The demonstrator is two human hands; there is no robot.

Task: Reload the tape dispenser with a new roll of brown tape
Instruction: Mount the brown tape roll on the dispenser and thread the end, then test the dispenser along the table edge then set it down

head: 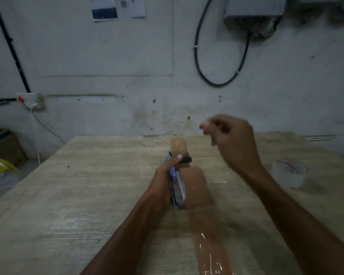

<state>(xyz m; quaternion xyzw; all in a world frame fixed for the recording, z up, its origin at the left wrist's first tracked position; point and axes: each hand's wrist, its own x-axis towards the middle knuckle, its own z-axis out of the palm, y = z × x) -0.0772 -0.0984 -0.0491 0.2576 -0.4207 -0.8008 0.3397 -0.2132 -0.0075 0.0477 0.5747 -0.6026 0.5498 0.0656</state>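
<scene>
— Where was the brown tape (197, 187)?
— On the tape dispenser (178, 187), mid-surface (87, 185), a strip (211, 245) trailing toward the viewer.
— The grips?
— Left hand (167, 171) clenched round the dispenser; right hand (232, 139) raised beyond it, loosely curled, grasping nothing. A clear roll (289, 173) sat right of the dispenser.

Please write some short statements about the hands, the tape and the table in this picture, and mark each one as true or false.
1. The left hand holds the tape dispenser. True.
2. The right hand grips the dispenser too. False: it is raised above the table, holding nothing visible.
3. A strip of brown tape lies along the table. True.
4. A whitish tape roll sits left of the dispenser. False: it is on the right.
</scene>
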